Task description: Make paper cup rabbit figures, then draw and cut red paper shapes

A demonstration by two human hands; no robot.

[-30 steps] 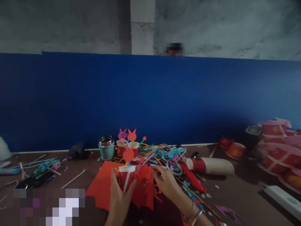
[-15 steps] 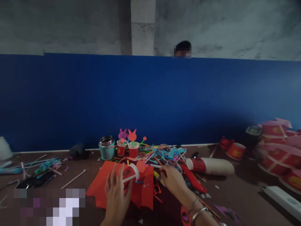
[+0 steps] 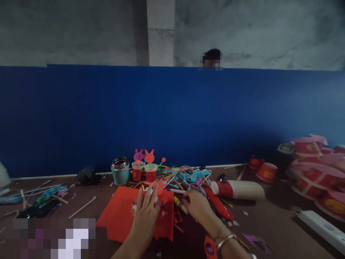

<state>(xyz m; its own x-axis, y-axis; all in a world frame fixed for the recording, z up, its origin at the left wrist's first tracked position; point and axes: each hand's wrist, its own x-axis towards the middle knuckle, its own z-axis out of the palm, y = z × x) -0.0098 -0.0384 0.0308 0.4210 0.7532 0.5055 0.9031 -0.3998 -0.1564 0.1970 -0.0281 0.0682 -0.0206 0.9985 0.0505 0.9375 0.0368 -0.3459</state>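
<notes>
My left hand lies over a small red-and-white paper cup, its fingers spread and mostly hiding it. The cup is on its side on red paper sheets, and a red paper disc shows past my fingertips. To the right, my right hand is closed in a pinch; whatever is between its fingertips is hidden. A yellow marker-like stick lies just left of those fingertips. Behind, two cups stand upright, one with a red cat-eared figure, the other with a purple one.
A teal flask stands at the back. Coloured straws and scraps are heaped mid-table, with tape rolls. A stack of paper cups lies at right, near larger red cups and a white bar. A blue partition closes off the back.
The cup, upright in my left hand a second ago, was tipped over and now lies on the red paper. My left fingers have spread over it. My right hand moved slightly right and closed.
</notes>
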